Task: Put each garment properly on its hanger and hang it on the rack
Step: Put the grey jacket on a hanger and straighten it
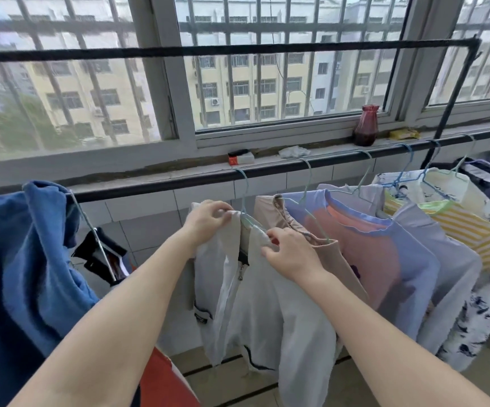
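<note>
A white zip-up jacket (pixel 255 304) hangs from a pale green wire hanger (pixel 245 198) hooked over the black rack rail (pixel 155 186). My left hand (pixel 208 220) pinches the jacket's left collar edge near the hanger's neck. My right hand (pixel 289 254) pinches the right collar edge over the hanger's arm. To the right, several garments hang on hangers: a beige one (pixel 284 218), a pink and lilac top (pixel 384 259), a yellow striped shirt (pixel 472 233). A blue garment (pixel 23 259) hangs at the left.
A tiled wall and a window ledge lie behind the rail, with a red vase (pixel 366 126), a small box (pixel 240 157) and a crumpled cloth (pixel 293 151). A higher black bar (pixel 208 49) crosses the window. Something red-orange (pixel 161 380) shows below my left arm.
</note>
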{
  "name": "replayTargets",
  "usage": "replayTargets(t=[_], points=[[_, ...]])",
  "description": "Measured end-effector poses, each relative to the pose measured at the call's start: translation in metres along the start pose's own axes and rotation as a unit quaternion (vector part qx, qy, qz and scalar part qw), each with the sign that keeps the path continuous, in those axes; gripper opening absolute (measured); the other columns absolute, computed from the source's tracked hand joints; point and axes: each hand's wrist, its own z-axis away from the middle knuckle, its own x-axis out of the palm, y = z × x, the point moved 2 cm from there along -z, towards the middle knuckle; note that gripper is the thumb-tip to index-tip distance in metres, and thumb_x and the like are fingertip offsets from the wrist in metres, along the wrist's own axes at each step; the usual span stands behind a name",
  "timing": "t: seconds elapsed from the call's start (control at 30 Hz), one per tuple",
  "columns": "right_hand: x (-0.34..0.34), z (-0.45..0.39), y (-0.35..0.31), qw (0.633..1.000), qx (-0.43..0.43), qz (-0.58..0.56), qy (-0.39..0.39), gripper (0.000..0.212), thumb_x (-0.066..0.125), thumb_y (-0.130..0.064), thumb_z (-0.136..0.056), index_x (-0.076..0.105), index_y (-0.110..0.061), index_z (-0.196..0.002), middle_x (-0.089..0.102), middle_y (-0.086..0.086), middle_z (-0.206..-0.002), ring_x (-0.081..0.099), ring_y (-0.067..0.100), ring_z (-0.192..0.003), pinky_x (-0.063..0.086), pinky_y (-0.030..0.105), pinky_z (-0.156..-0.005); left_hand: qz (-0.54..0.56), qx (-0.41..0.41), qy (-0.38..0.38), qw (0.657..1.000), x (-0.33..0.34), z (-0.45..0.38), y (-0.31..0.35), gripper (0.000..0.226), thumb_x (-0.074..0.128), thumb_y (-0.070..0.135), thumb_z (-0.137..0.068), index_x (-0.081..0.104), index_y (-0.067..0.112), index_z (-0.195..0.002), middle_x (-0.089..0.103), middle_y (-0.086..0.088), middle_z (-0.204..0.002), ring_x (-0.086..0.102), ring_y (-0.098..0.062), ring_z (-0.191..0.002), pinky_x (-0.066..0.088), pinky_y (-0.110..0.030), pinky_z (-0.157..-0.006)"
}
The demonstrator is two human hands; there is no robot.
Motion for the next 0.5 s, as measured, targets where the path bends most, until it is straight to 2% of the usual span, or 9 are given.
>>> replayTargets(t=[0.07,0.1,0.13,0.2,0.3,0.4,0.5], points=[[0.001,-0.003,0.001,1.000,-0.005,0.006,0.018,0.012,0.057,-0.031,-0.092,0.062,-0.021,-0.086,0.065,0.005,-0.099,0.059,0.027,-0.100,0.047,0.037,-0.082,0.011,-0.003,-0.008,1.000,-0.004,-0.004,-0.007,0.027,0.046,0.028,-0.103,0.060,0.020,-0.124,0.057,0.000,-0.120,0.051,-0.016,-0.112,0.039,-0.029,-0.091],[-0.001,-0.004,0.001,1.000,-0.009,-0.010,0.021,0.013,0.058,-0.031,-0.092,0.062,-0.022,-0.084,0.065,0.005,-0.096,0.060,0.027,-0.097,0.046,0.036,-0.080,0.018,-0.014,-0.012,1.000,-0.007,-0.006,-0.013,0.028,0.042,0.024,-0.104,0.058,0.019,-0.126,0.058,-0.002,-0.123,0.051,-0.018,-0.114,0.041,-0.032,-0.095],[-0.003,-0.007,-0.002,0.999,-0.014,-0.044,0.019,0.011,0.060,-0.031,-0.093,0.065,-0.021,-0.092,0.065,0.003,-0.096,0.060,0.023,-0.094,0.046,0.034,-0.080,0.016,-0.026,-0.016,0.999,-0.009,-0.008,-0.021,0.028,0.039,0.021,-0.104,0.059,0.017,-0.124,0.059,-0.004,-0.123,0.053,-0.020,-0.114,0.043,-0.035,-0.097],[-0.009,-0.016,-0.012,0.994,-0.033,-0.106,0.025,0.021,0.060,-0.025,-0.095,0.065,-0.018,-0.114,0.062,0.000,-0.099,0.056,0.016,-0.089,0.041,0.027,-0.080,0.006,-0.047,-0.025,0.999,-0.012,-0.011,-0.033,0.029,0.039,0.012,-0.103,0.066,0.014,-0.110,0.065,-0.008,-0.116,0.057,-0.025,-0.108,0.046,-0.035,-0.093],[-0.014,-0.040,-0.028,0.995,-0.059,-0.083,0.022,0.036,0.051,-0.003,-0.092,0.066,-0.019,-0.121,0.061,0.003,-0.102,0.056,0.015,-0.090,0.039,0.022,-0.079,0.043,-0.048,-0.029,0.998,-0.013,-0.008,-0.038,0.026,0.046,0.005,-0.099,0.071,0.010,-0.102,0.069,-0.009,-0.105,0.061,-0.025,-0.103,0.048,-0.031,-0.088],[-0.015,-0.062,-0.037,0.998,-0.051,-0.031,0.000,0.031,0.052,-0.001,-0.089,0.073,-0.014,-0.108,0.063,-0.001,-0.088,0.060,0.019,-0.086,0.046,0.027,-0.077,0.081,-0.043,-0.044,0.995,-0.011,0.000,-0.039,0.019,0.054,0.006,-0.096,0.071,0.008,-0.104,0.071,-0.008,-0.102,0.063,-0.020,-0.097,0.050,-0.030,-0.090],[-0.015,-0.074,-0.045,0.997,-0.063,-0.018,-0.049,0.024,0.056,0.000,-0.086,0.077,-0.010,-0.091,0.063,-0.013,-0.075,0.066,0.019,-0.086,0.054,0.030,-0.079,0.124,-0.042,-0.039,0.991,-0.014,0.010,-0.046,0.010,0.066,0.015,-0.092,0.074,0.013,-0.097,0.072,-0.005,-0.094,0.063,-0.012,-0.086,0.050,-0.020,-0.081]])
